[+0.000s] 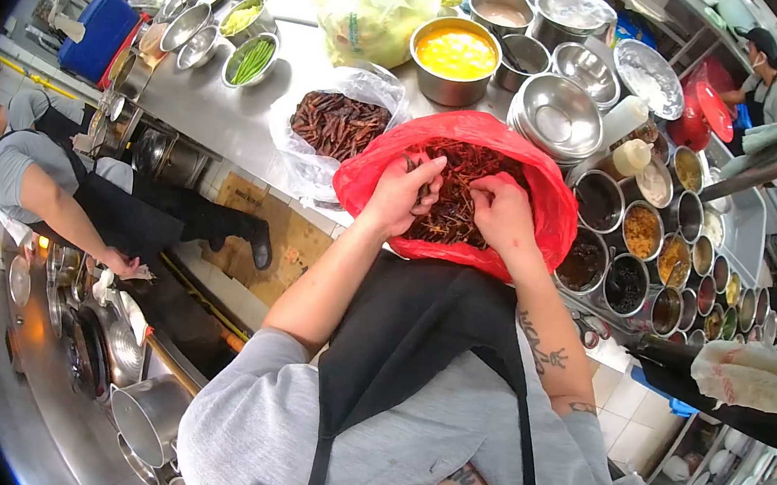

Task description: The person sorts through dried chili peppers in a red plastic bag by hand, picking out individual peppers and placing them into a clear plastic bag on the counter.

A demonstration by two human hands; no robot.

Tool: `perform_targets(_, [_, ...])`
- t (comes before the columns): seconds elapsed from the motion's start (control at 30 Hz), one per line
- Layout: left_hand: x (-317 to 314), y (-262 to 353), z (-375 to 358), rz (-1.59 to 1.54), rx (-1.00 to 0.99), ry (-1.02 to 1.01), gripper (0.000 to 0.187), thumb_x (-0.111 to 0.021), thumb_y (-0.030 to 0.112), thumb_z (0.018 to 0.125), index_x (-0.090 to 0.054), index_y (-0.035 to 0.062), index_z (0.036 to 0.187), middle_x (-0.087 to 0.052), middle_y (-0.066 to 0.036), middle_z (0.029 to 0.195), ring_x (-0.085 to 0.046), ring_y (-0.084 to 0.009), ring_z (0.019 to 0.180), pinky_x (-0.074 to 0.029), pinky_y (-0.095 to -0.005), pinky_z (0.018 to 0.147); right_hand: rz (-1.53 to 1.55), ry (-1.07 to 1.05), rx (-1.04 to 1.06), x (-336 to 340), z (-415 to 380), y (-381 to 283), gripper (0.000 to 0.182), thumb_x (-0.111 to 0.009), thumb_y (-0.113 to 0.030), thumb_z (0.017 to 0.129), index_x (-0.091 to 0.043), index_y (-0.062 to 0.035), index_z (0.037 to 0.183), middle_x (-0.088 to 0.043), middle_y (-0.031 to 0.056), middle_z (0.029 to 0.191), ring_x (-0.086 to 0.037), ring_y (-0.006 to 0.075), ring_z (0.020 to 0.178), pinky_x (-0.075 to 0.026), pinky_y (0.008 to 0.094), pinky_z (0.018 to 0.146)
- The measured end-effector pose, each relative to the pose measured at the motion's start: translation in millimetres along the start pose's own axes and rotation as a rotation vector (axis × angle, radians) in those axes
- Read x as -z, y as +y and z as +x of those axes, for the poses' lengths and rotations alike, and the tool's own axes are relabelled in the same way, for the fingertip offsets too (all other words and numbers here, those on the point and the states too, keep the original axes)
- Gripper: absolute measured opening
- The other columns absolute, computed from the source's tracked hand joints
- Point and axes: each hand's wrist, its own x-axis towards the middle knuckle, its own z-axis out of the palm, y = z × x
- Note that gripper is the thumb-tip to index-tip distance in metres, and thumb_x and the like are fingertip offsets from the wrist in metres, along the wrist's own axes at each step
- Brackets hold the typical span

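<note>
An open red plastic bag [366,173] sits at the counter's near edge, partly filled with dried red chilies [452,207]. Over its left side my left hand [402,195] is closed, with dark dried chilies showing between the fingers. My right hand [500,213] is at the bag's right half, thumb and fingers pinched together just above the chilies; what they pinch is too small to make out. Left of the red bag, a clear plastic bag [299,164] holds more dried chilies, darker and looking whole.
Behind stand a pot of yellow liquid [454,60], a bag of pale green leaves [374,20] and stacked steel bowls [559,118]. Several condiment containers [643,232] line the right. A bowl of green beans [252,61] is at left. Co-workers [55,164] stand at the stove side.
</note>
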Motion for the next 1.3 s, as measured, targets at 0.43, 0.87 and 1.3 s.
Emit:
perform_targets(0.43, [2.4, -6.1, -3.9, 0.401, -0.188, 0.06, 0.014, -0.07, 0.018, 0.094, -0.064, 0.005, 0.095, -0.055, 0.004, 0.067, -0.046, -0.0041, 0.053, -0.033, -0.021, 0.047, 0.176, 0.012, -0.024, -6.7, 0.3, -0.2, 0.022, -0.068, -0.021, 0.088, -0.073, -0.0031, 0.101, -0.07, 0.0209, 0.094, -0.069, 0.0357, 0.091, -0.053, 0.0417, 0.08])
perform_targets(0.87, [-16.8, -8.8, -7.9, 0.533, -0.312, -0.028, 0.024, -0.074, 0.02, 0.091, -0.069, -0.0015, 0.1, -0.07, -0.003, 0.09, -0.061, -0.0074, 0.081, -0.051, -0.026, 0.074, 0.645, -0.022, -0.142, -9.4, 0.0, -17.2, 0.015, -0.056, -0.007, 0.098, -0.065, 0.0002, 0.106, -0.068, 0.0082, 0.083, -0.059, 0.0103, 0.065, -0.049, 0.0257, 0.06])
perform_targets(1.3, [-17.2, -9.1, -3.8, 0.178, -0.09, -0.065, 0.019, -0.063, 0.025, 0.099, -0.064, 0.0068, 0.094, -0.06, 0.002, 0.073, -0.043, -0.0043, 0.053, -0.032, -0.021, 0.046, 0.567, -0.067, 0.004, -0.1, -4.4, -18.1, 0.008, -0.061, -0.002, 0.093, -0.066, 0.0037, 0.093, -0.069, 0.0061, 0.081, -0.063, 0.0122, 0.076, -0.051, 0.0272, 0.073])
